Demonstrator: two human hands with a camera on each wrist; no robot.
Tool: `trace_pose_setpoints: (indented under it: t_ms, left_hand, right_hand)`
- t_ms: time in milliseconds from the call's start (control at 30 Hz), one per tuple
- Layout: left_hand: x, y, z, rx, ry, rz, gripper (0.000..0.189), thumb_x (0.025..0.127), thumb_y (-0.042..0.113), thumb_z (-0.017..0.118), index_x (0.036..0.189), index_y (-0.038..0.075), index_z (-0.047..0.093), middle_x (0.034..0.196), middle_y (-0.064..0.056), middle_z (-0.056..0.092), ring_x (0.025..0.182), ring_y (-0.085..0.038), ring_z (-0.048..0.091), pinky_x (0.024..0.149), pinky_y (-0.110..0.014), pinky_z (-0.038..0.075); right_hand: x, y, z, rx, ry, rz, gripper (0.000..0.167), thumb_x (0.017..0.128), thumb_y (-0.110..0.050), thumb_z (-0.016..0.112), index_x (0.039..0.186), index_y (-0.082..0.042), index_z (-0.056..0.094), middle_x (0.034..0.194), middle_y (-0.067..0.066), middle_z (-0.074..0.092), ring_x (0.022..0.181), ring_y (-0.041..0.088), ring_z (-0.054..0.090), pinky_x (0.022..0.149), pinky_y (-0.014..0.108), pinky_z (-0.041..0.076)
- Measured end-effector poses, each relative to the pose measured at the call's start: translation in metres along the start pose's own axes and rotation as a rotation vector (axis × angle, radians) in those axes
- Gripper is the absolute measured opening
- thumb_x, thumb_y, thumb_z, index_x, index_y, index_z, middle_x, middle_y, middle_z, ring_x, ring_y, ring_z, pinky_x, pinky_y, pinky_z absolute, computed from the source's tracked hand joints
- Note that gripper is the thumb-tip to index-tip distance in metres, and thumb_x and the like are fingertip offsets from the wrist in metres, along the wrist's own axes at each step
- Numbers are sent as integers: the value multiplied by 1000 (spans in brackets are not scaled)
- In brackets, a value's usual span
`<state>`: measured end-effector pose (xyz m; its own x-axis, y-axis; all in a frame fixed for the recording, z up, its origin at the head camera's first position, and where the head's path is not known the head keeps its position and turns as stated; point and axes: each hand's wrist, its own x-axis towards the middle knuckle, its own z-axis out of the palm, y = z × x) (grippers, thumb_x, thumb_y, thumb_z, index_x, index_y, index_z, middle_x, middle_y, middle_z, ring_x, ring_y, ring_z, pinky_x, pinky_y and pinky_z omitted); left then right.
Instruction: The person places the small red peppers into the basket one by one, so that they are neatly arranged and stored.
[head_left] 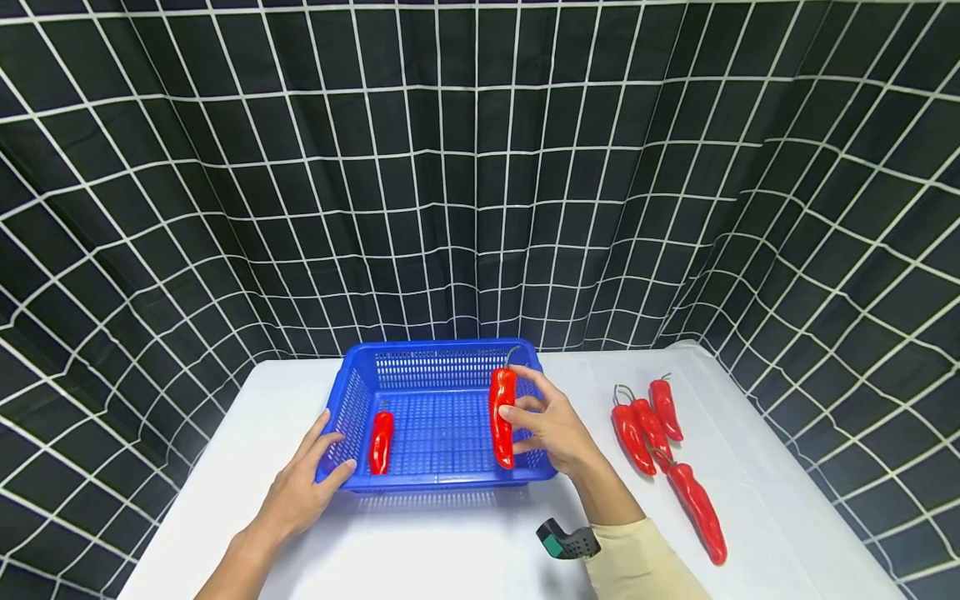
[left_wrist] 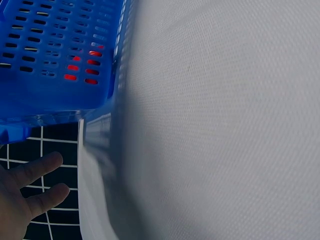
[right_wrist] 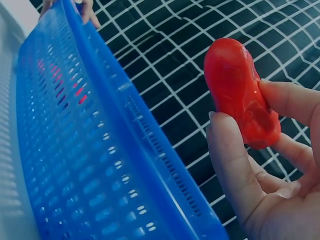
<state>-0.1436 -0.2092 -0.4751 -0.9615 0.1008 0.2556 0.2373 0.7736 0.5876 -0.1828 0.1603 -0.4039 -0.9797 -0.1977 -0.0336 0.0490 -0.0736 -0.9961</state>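
A blue plastic basket (head_left: 442,480) with slotted walls stands on the white table. Over its right side, my right hand (head_left: 555,421) pinches a long red chili pepper (head_left: 502,417) between thumb and fingers, stem upward. In the right wrist view the held pepper (right_wrist: 232,85) shows its blunt lower end, above the basket rim. One more red pepper (head_left: 381,443) lies inside the basket at the left. My left hand (head_left: 300,483) is at the basket's front left corner, thumb over the front rim and fingers spread along the left rim. The left wrist view shows two straight fingers (left_wrist: 37,170).
Several red peppers lie on the table to the right of the basket, three of them grouped, including one pepper (head_left: 632,439), with another pepper (head_left: 699,512) nearer the front. A black curtain (head_left: 480,200) with a white grid surrounds the table (head_left: 420,558) at the back and sides.
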Motion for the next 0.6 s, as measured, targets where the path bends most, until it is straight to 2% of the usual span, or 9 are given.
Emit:
trace_pose_setpoints:
  t_ms: [133, 367, 600]
  left_hand:
    - [0, 0, 0, -4, 2, 4, 47, 93, 40, 61, 130, 11, 56, 158, -6, 20, 132, -47, 33, 92, -70, 34]
    - [1, -1, -1, -1, 10, 13, 49, 93, 44, 59, 130, 12, 56, 158, -5, 20, 131, -47, 35, 92, -69, 35]
    - [0, 0, 0, -1, 6, 7, 49, 93, 43, 60, 130, 12, 56, 158, -6, 20, 131, -48, 35, 92, -70, 35]
  right_hand:
    - [5, 3, 4, -11, -17, -5, 70, 85, -7, 73, 146, -20, 40, 95, 21, 56, 84, 32, 66, 57, 46, 56]
    - [13, 5, 15, -5, -35, -4, 67, 85, -9, 74, 143, -23, 44, 95, 21, 59, 83, 33, 66, 64, 59, 51]
    - [21, 11, 23, -19, -50, 19, 69, 85, -8, 74, 145, -19, 41, 93, 20, 60, 77, 31, 65, 58, 51, 55]
